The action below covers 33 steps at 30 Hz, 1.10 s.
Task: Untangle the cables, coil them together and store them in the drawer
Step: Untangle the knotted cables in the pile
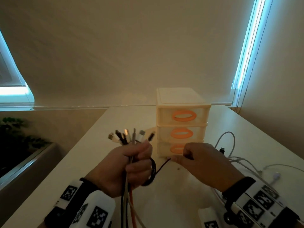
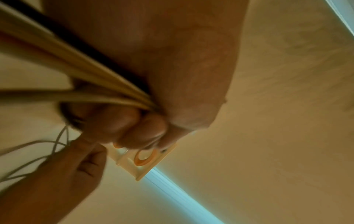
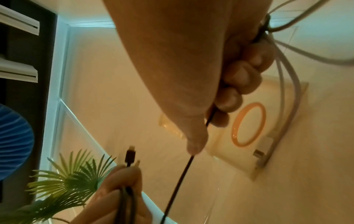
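My left hand [image 1: 131, 167] grips a bundle of cables [image 1: 130, 137] upright, with several plug ends fanning out above the fist. White, black and orange cords hang below it [image 1: 130, 208]. In the left wrist view the fingers [image 2: 134, 128] curl round the cream and black cords [image 2: 67, 75]. My right hand [image 1: 197, 160] holds a thin black cable [image 1: 162, 167] that runs taut to the left hand. The right wrist view shows that cable [image 3: 180, 184] passing through the curled fingers [image 3: 233, 84]. A cream three-drawer unit [image 1: 181, 102] with orange handles stands behind both hands, drawers closed.
Loose white cables [image 1: 238, 160] and a black plug [image 1: 222, 150] lie on the white table [image 1: 98, 153] to the right of the drawer unit. A green plant [image 1: 13, 129] stands beyond the table's left edge. A blind covers the window behind.
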Motion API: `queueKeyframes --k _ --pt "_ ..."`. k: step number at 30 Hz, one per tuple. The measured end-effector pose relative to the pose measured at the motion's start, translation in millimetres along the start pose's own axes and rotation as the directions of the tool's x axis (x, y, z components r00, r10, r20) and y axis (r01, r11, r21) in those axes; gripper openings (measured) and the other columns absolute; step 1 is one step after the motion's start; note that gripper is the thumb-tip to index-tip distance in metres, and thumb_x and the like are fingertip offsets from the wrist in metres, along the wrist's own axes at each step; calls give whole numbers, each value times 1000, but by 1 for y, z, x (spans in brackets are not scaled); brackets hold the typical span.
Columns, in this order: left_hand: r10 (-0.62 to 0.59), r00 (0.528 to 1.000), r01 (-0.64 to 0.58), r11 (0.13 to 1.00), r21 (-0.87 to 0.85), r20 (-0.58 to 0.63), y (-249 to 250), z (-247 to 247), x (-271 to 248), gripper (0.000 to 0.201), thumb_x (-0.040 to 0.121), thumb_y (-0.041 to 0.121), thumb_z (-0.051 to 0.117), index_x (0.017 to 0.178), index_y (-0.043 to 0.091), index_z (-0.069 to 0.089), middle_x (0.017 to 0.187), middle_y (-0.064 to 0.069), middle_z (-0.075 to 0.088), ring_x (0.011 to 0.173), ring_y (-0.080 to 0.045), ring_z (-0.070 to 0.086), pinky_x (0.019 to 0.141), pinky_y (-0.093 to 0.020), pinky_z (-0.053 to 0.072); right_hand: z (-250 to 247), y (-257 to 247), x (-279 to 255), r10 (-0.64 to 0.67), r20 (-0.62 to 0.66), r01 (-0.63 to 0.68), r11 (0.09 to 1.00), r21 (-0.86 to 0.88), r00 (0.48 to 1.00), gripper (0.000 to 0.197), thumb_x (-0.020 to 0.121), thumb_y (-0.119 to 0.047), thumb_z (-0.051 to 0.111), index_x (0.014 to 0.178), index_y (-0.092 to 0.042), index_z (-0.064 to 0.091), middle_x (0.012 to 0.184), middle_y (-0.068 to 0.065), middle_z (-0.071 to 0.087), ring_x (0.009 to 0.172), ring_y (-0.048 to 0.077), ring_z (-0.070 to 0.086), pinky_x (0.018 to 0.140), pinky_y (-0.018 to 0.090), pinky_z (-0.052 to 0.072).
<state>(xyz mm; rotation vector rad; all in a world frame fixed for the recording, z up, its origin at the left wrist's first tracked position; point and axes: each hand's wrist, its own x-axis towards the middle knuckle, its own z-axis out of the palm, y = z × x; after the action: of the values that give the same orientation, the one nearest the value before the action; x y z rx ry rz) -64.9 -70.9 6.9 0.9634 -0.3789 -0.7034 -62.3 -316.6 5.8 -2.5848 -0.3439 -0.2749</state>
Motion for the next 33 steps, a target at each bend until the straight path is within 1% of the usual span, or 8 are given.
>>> queueKeyframes --k 2,5,9,11,14,17,22,33 --pt "-75 993 93 975 204 -94 -8 9 1 35 100 33 54 72 13 45 54 -11 50 49 -23 42 51 -29 36 7 -6 -1 -62 -62 73 980 183 996 29 93 -50 62 77 -26 58 66 -7 59 58 5 51 56 19 41" --pt "-41 978 79 980 180 -205 -14 21 4 40 105 33 44 71 11 43 97 -31 66 91 -43 66 82 -41 55 16 -13 -2 -147 -139 191 901 391 979 13 96 -29 65 83 -30 62 75 -11 65 68 6 59 61 16 45" --pt "213 916 -232 973 -16 -339 -11 22 11 40 106 36 36 75 11 40 99 -24 69 89 -33 70 76 -35 58 25 -19 -5 -305 51 261 881 395 951 12 96 -20 66 103 -29 70 91 -11 70 76 6 67 68 18 55" --pt "256 877 -321 942 -100 -407 -13 23 14 41 107 37 35 75 12 40 109 -27 71 107 -37 69 80 -36 56 26 -17 -4 -351 52 313 884 348 935 24 96 -18 66 114 -34 69 94 -15 70 83 4 68 76 17 55" --pt "292 822 -440 871 -219 -489 -16 20 17 45 107 37 40 71 12 42 76 -16 63 118 -37 65 93 -39 52 20 -13 -4 -353 -23 352 921 169 935 19 97 -30 63 112 -41 67 96 -20 69 92 0 63 84 19 52" --pt "305 799 -491 829 -269 -518 -13 21 15 46 106 36 43 68 11 45 61 -7 42 106 -34 71 93 -38 58 14 -9 -5 -303 21 296 941 163 953 9 96 -40 61 90 -34 65 85 -16 65 83 4 61 77 25 53" --pt "324 804 -479 850 -220 -499 -12 21 14 40 105 35 42 70 14 44 57 0 33 60 -20 52 56 -27 49 16 2 0 -300 184 244 930 275 936 11 97 -37 62 105 -38 69 87 -25 63 82 0 62 73 17 50" --pt "399 758 -562 801 -206 -516 -1 12 9 40 104 32 41 68 15 43 58 3 27 53 -15 37 48 -24 35 0 47 11 -102 96 105 994 -18 990 16 98 -30 59 107 -36 71 102 -17 68 93 3 64 86 29 54"
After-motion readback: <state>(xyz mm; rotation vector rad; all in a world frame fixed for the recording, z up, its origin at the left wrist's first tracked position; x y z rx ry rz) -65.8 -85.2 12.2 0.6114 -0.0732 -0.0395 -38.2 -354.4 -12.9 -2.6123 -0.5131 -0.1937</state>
